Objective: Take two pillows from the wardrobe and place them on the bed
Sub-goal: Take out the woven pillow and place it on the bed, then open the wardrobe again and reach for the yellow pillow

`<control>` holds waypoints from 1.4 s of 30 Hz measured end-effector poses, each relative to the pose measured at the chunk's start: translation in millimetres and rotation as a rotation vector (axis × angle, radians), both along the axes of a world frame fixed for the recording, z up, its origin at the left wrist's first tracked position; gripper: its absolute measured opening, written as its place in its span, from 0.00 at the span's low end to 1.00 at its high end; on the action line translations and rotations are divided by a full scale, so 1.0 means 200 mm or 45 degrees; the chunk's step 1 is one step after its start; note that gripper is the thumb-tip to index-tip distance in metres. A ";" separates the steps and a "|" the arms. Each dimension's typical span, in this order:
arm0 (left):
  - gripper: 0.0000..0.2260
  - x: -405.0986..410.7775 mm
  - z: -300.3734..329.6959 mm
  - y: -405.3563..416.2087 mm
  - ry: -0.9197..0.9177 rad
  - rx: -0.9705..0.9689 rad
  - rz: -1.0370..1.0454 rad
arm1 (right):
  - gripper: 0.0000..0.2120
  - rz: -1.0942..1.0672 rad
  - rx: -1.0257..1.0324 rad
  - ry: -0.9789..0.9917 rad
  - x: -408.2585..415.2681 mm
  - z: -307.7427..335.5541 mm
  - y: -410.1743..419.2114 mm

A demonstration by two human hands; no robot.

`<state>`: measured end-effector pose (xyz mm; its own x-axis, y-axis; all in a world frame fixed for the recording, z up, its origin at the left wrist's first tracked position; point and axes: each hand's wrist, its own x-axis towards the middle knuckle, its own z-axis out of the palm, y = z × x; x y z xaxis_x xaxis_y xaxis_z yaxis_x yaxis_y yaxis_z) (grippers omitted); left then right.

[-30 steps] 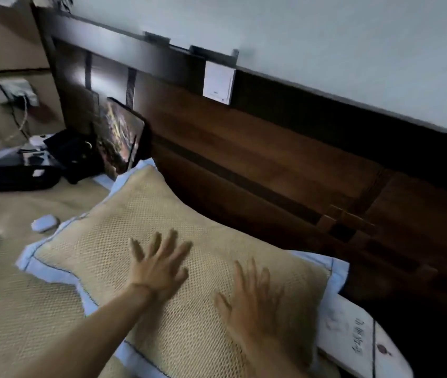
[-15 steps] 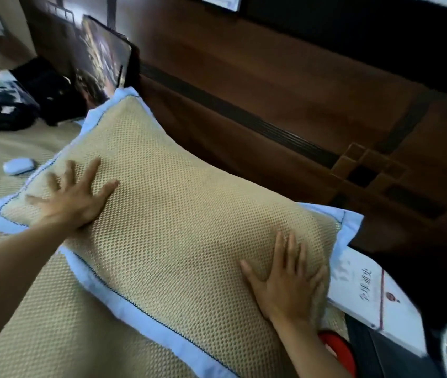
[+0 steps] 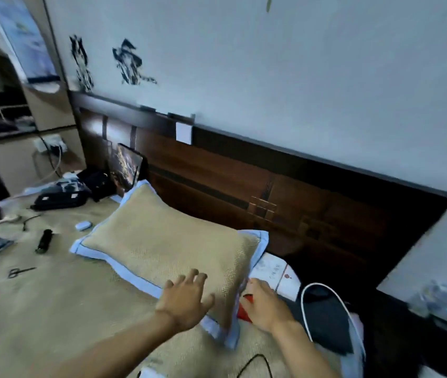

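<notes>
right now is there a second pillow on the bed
No, only one tan mesh pillow with a blue border lies on the woven bed mat.

- The setting was a bedroom in a lived-in home.
- A bed covered with a woven tan mat filled the lower part of the view.
- A dark wooden headboard stood against a pale wall bearing black ink-style decals.
- One tan mesh pillow with a light blue border lay on the mat, just beside the headboard.
- Personal clutter was scattered on the bed: small scissors, a black pouch, a dark cylindrical item.
- A shelving unit with cables and a plugged-in socket stood at the left.
</notes>
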<state>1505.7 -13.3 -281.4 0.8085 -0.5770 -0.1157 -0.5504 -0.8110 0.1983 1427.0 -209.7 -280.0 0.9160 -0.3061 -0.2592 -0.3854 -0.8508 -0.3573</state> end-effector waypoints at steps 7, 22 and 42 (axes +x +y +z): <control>0.26 -1.21 0.77 -0.22 -0.023 0.003 0.022 | 0.23 -0.125 -0.161 -0.193 -1.39 0.74 -0.23; 0.27 -2.86 1.71 -0.96 -0.430 -0.316 -0.638 | 0.26 -0.694 -0.569 -0.593 -3.17 1.55 -0.48; 0.23 -4.44 2.20 -1.44 -0.386 -0.890 -1.629 | 0.22 -1.474 -1.167 -0.452 -4.73 2.16 -0.23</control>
